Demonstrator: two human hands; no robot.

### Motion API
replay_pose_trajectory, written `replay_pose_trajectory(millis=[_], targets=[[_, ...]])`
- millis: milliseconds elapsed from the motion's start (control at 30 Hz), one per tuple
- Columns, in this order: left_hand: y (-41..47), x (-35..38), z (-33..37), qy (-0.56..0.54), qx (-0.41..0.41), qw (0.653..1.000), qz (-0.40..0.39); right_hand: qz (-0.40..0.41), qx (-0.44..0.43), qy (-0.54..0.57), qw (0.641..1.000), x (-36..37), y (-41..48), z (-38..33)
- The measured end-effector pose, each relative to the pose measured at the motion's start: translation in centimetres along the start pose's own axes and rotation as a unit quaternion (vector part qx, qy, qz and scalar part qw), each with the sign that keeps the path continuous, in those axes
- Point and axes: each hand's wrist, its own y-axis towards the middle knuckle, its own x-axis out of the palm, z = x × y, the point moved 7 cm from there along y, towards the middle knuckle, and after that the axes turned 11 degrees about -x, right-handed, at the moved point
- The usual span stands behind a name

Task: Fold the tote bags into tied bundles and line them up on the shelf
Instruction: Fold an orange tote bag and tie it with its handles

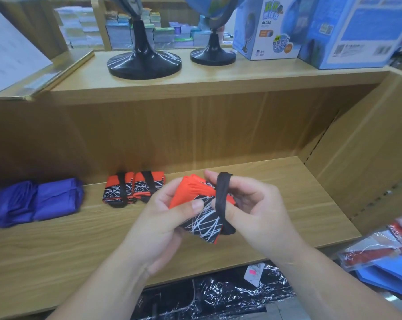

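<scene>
A folded orange tote bag [196, 204] with a black panel of white lines is held above the wooden shelf [276, 188]. My left hand [163, 218] grips its left side, thumb pressed on the black panel. My right hand [255, 204] holds the right side, and the bag's black strap [221, 199] loops over its fingers. Two tied orange-and-black bundles [135, 188] lie side by side on the shelf behind my left hand. Folded purple bags [35, 202] lie at the shelf's left end.
Two black globe stands [144, 63] and blue globe boxes [267, 28] sit on the upper shelf. Bags wrapped in plastic [230, 294] lie below the shelf's front edge. More wrapped red and blue bags [380, 252] sit at the lower right. A wooden side wall [368, 146] closes the shelf's right.
</scene>
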Motion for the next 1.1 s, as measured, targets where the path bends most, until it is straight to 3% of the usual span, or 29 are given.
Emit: replay_pose_trajectory(millis=[333,467,600,867,933,1100], targets=[[0.6,0.2,0.1,0.076,-0.05,0.996,0.015,-0.026,0.024,0.021,0.999,0.3,-0.2,0.5],[0.5,0.2,0.0,0.217,-0.058,0.973,0.053,0.003,0.026,0.023,0.999,0.4,-0.5,0.5],[0.6,0.5,0.6,0.143,-0.01,0.986,0.083,0.034,0.005,0.017,0.999,0.6,-0.8,0.3],[1.1,-0.4,0.6,0.27,-0.004,0.959,0.09,0.067,0.062,0.092,0.992,0.6,-1.1,1.3],[1.3,-0.7,0.9,0.326,0.001,0.94,0.095,0.052,0.088,0.083,0.991,0.8,-1.1,1.7],[1.3,-0.6,1.7,0.411,0.022,0.908,0.084,-0.07,0.132,0.093,0.984,2.6,-1.3,1.6]])
